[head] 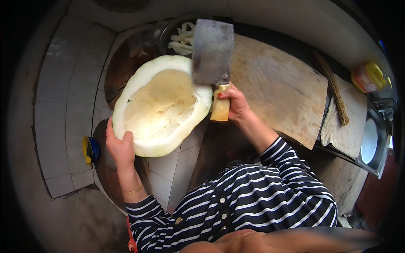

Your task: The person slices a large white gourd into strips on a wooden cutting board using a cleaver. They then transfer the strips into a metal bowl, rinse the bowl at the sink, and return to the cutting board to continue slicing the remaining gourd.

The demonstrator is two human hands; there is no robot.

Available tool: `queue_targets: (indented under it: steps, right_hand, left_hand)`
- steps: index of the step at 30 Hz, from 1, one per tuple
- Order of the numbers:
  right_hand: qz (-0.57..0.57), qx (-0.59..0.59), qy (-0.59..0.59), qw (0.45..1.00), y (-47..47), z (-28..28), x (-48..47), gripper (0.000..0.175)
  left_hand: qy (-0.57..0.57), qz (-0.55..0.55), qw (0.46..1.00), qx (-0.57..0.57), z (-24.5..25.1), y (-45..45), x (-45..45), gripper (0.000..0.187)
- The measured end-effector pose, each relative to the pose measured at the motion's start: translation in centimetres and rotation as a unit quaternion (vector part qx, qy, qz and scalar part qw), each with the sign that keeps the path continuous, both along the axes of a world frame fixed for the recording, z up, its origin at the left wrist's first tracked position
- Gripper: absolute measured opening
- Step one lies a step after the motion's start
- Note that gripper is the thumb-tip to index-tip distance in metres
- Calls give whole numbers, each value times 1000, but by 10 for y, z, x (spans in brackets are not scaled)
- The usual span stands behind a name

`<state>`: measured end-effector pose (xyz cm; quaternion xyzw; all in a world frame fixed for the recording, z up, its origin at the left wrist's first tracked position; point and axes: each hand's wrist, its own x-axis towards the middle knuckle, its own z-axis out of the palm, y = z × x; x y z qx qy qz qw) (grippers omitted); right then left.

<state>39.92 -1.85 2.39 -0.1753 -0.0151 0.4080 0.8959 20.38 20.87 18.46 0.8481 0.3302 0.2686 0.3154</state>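
My left hand (121, 147) holds a large hollowed piece of winter melon (164, 142) by its lower left rim, with the thumb over the cut edge. The pale hollow faces up, its rind light green. In my right hand (235, 102) is a cleaver (213, 52) with a light wooden handle, its broad grey blade pointing away from me. The blade's left edge overlaps the melon's right rim; whether they touch I cannot tell. Behind the melon, a metal bowl (163, 39) contains pale, stringy melon pulp (183, 41).
A large wooden cutting board (278, 76) lies right of the cleaver. Farther right are a straw whisk (338, 95), a cloth (346, 126), a yellow plastic jug (368, 77) and a sink with a basin (369, 140). Brown round lids (129, 63) and a blue-and-yellow container (91, 150) are at left.
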Motion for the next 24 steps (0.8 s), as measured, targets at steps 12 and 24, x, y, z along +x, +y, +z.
queue_targets:
  steps: [12, 24]
  right_hand:
    - [-70, -31, -58, 995, -88, 18, 62, 49]
    - [-96, -43, -59, 993, -182, -24, 169, 31]
  left_hand:
    - [-13, -40, 998, 50, -2, -69, 60, 61]
    - [54, -178, 945, 271, 5, -202, 85, 76]
